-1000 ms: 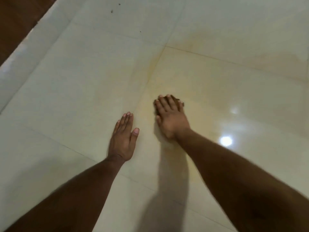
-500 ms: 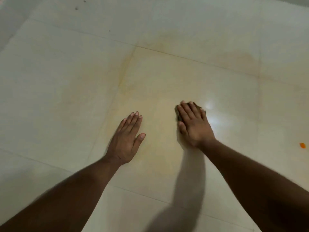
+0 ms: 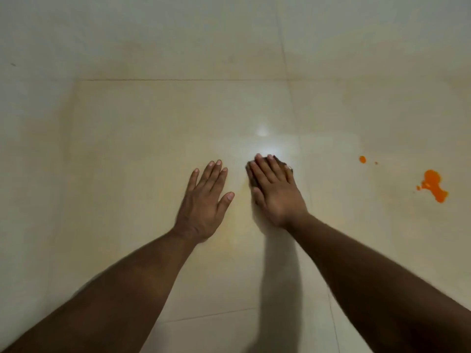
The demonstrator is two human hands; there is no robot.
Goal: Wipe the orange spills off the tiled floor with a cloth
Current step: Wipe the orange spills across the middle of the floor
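Observation:
My right hand [image 3: 276,191] lies flat with straight fingers, pressing a small dark cloth [image 3: 285,165] onto the cream tiled floor [image 3: 153,123]; only the cloth's edges show past my fingertips. My left hand [image 3: 205,201] rests flat on the tile just to the left, holding nothing. A bright orange spill [image 3: 433,186] sits far to the right of the cloth, with a smaller orange drop [image 3: 362,159] nearer and a tiny speck beside it. A faint yellowish smear [image 3: 229,225] tints the tile around both hands.
Grout lines run across the floor above my hands [image 3: 178,80] and down the right side [image 3: 293,98]. A light glare [image 3: 262,132] shines on the tile just beyond the cloth. A small dark speck [image 3: 12,64] lies at the far left.
The view has swung right, bringing the big orange spill into sight. My right hand and the cloth have slid rightward across the tile; my left hand has followed alongside.

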